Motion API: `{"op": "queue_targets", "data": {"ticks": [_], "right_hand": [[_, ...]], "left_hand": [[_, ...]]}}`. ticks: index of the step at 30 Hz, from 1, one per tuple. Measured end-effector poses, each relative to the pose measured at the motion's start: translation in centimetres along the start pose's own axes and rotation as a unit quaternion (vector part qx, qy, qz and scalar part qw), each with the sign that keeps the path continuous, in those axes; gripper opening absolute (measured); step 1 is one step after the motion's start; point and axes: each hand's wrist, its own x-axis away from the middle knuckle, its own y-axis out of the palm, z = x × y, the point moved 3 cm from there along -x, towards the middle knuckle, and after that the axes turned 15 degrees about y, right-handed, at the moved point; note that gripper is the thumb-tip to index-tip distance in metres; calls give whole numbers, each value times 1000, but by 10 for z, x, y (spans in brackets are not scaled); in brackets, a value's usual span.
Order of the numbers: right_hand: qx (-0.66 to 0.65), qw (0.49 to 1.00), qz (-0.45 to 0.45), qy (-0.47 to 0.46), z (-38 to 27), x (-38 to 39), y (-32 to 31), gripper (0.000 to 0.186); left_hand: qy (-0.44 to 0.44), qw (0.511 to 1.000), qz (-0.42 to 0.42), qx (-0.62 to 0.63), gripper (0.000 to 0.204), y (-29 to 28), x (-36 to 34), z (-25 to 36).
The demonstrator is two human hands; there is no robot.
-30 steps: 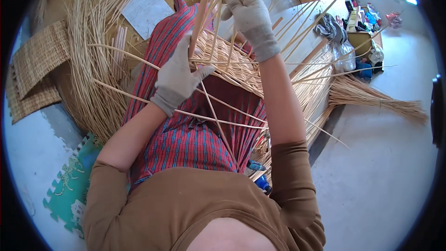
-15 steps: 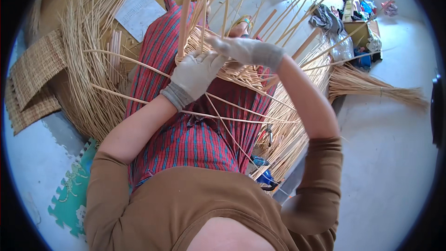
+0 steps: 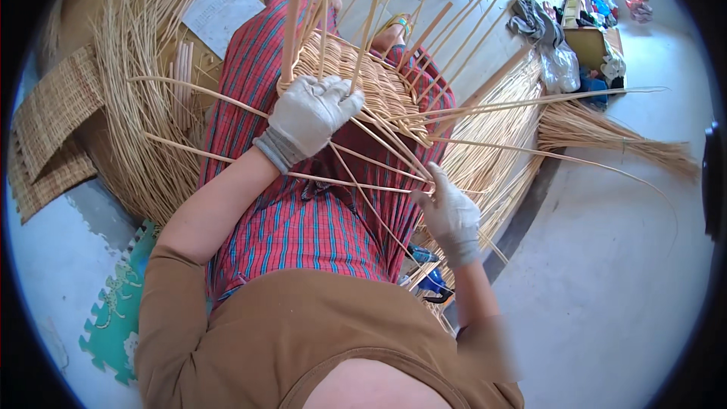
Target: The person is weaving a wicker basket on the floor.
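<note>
Woven piece (image 3: 363, 68) over the striped cloth (image 3: 295, 235), long side slanting near-right; far and left of the right hand (image 3: 429, 185), there pinching reeds (image 3: 407, 153). Nearer: left hand (image 3: 314, 113), curled over the near-left edge, fingertips hidden, grip impossible to tell. Upright stakes (image 3: 294, 26) cut off at top.

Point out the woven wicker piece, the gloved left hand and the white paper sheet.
Woven wicker piece (image 3: 382, 79), head view: middle of its weave.
Gloved left hand (image 3: 309, 116), head view: back of the hand.
White paper sheet (image 3: 222, 11), head view: middle of its face.
</note>
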Motion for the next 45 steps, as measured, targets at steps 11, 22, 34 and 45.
{"op": "queue_targets", "data": {"ticks": [11, 22, 34, 45], "right_hand": [[-688, 662, -237, 178, -69, -38, 67, 65], [-567, 821, 2, -68, -48, -103, -28, 89], [-500, 862, 51, -67, -149, -138, -60, 24], [-439, 888, 47, -132, -175, -186, -58, 36]], "left_hand": [[-28, 999, -33, -1, 31, 8, 1, 2], [-36, 999, -7, 29, 23, 15, -2, 4], [-59, 996, -55, -31, 18, 12, -7, 9], [-35, 995, 86, -44, 61, 1, -9, 9]]}}
